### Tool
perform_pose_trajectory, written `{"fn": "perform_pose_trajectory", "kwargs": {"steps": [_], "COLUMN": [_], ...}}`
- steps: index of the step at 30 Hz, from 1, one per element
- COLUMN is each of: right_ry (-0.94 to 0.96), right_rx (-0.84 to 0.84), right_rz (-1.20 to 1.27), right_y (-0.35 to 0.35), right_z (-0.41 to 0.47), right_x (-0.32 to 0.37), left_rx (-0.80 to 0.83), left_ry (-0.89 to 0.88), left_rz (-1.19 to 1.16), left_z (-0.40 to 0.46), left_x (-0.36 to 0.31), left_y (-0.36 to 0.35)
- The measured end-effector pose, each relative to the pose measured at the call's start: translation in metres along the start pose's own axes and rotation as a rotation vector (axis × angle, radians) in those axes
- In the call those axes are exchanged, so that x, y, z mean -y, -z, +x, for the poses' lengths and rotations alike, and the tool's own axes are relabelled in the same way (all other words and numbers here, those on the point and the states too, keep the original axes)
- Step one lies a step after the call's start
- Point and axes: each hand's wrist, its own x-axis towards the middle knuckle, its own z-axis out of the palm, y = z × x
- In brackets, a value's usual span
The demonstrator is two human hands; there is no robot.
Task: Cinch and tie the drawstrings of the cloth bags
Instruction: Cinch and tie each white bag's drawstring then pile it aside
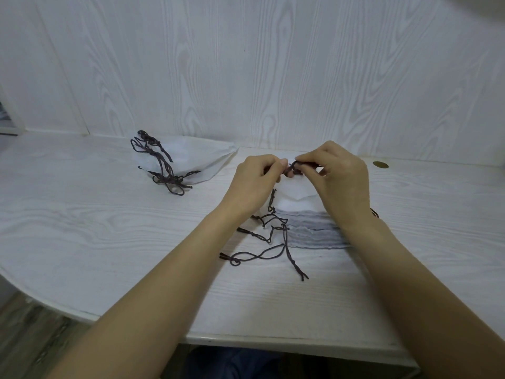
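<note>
Left hand (255, 181), right hand (337, 176): each grip pinches cord (293, 168) at mouth of top bag (292, 195), on stack (314, 231), worktop (109, 214) centre. Risk: thin cord slips from fingers, knot loosens; loose cords (273, 242) may snag.

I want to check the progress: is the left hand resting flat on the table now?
No, the left hand is raised and pinches the dark drawstring together with the right hand above the stack of bags.

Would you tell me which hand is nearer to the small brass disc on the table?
Right. The right hand works just left of the brass disc; the left hand sits farther left, beyond it.
</note>
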Motion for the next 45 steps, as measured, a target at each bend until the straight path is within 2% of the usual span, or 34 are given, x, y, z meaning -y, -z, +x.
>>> {"fn": "perform_pose_trajectory", "kwargs": {"steps": [4, 8, 13, 17, 21, 26, 30, 35, 40, 45], "right_ry": [0.075, 0.077, 0.06, 0.009, -0.057, -0.246, -0.39, -0.427, -0.497, -0.535], "right_rx": [-0.042, -0.012, -0.036, -0.018, 0.044, 0.088, 0.099, 0.138, 0.119, 0.133], "right_rz": [-0.105, -0.031, 0.055, 0.111, 0.167, 0.207, 0.229, 0.215, 0.241, 0.206], "right_y": [-0.007, -0.008, -0.008, -0.009, -0.008, -0.003, 0.0, -0.002, 0.001, 0.004], "right_z": [0.0, -0.001, -0.002, -0.002, -0.002, -0.004, -0.007, -0.009, -0.007, -0.005], "right_x": [0.004, 0.0, -0.001, -0.001, -0.003, -0.006, -0.013, -0.016, -0.018, -0.017], "left_rx": [0.022, 0.037, 0.145, 0.143, 0.053, -0.096, -0.176, -0.222, -0.283, -0.265], "left_ry": [0.017, 0.012, 0.082, 0.121, 0.091, 0.001, 0.014, -0.009, -0.059, -0.016], "left_rz": [-0.059, -0.228, -0.331, -0.368, -0.241, 0.089, 0.215, 0.389, 0.447, 0.401], "left_z": [0.001, 0.001, 0.0, 0.0, 0.003, 0.003, 0.003, 0.006, 0.007, 0.007], "left_x": [0.0, -0.002, -0.004, -0.003, 0.003, 0.009, 0.015, 0.022, 0.017, 0.022], "left_y": [0.002, 0.009, 0.006, 0.006, 0.005, 0.004, 0.005, 0.006, 0.008, 0.009]}}
